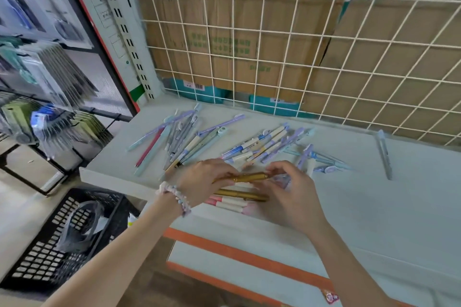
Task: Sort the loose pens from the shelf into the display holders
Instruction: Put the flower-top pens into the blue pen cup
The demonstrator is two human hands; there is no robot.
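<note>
Gathering step: left hand and right hand pinching gold pen at frame centre, above shelf. Next: finding holders, none visible.

a white wire grid panel is standing at twelve o'clock, with brown cardboard boxes showing behind it. a slotted white upright is rising at eleven o'clock. packaged goods are hanging at nine o'clock. a black plastic crate is sitting on the floor at seven o'clock.
</note>
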